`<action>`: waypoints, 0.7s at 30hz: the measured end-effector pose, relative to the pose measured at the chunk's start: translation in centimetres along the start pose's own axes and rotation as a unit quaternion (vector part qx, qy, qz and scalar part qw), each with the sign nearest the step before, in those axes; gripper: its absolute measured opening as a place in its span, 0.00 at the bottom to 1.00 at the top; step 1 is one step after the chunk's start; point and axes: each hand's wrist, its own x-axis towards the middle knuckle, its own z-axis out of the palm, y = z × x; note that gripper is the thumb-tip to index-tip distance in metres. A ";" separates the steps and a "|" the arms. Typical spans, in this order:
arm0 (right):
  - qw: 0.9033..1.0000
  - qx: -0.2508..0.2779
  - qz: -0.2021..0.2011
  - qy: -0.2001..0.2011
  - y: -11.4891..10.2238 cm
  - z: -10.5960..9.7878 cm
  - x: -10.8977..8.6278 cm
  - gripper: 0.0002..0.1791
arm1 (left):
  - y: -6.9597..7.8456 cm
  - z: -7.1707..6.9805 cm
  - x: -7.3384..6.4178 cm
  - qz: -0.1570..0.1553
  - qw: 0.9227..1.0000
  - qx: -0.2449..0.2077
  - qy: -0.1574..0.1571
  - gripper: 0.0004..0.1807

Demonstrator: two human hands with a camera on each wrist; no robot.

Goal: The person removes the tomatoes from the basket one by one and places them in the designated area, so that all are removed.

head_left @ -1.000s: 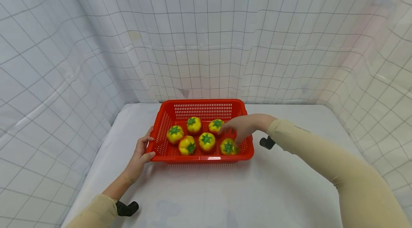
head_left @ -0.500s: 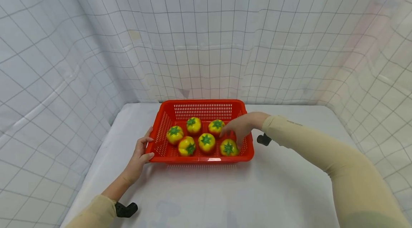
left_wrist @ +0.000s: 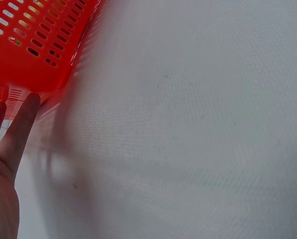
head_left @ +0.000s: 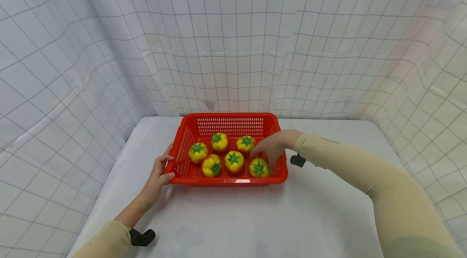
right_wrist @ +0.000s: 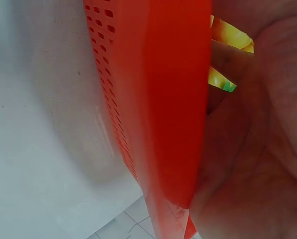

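Note:
A red perforated plastic basket (head_left: pixel 230 180) sits on the white table with several yellow bell peppers in it, each with a green star-shaped top and reddish patches. At its left side my left hand (head_left: pixel 157 177) touches the wall and front corner, thumb near the front. Two nearly straight digits meet the outer wall in the left wrist view. Inside the right end, my right hand (head_left: pixel 271 148) curls round the front-right bell pepper (head_left: pixel 259 167), thumb on its right side, fingers behind. Its fingertips are partly hidden. Yellow shows between the fingers in the right wrist view.
Another bell pepper (head_left: pixel 245 143) lies just behind the right fingers, and one (head_left: pixel 234 162) sits to the left. The basket's right wall (right_wrist: pixel 173 99) stands close beside the right palm. White gridded curtains (head_left: pixel 233 47) surround the white table (head_left: pixel 233 217) at the back and sides.
My right hand has moved slightly down, and its thumb has shifted from over the front-right bell pepper to its right side. My left hand and the bell peppers stay almost in place.

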 end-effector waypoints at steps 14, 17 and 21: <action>1.000 -0.008 -0.001 -0.005 -0.4 0.6 0.4 0.44 | -0.2 0.1 -0.1 0.012 1.000 -0.002 -0.002 0.19; 1.000 -0.007 -0.003 -0.004 -0.5 0.6 0.4 0.44 | 0.0 0.1 0.0 0.015 1.000 -0.004 -0.003 0.19; 1.000 -0.004 -0.005 -0.002 -0.4 0.6 0.4 0.44 | 0.3 0.1 -0.1 0.018 1.000 0.000 -0.006 0.19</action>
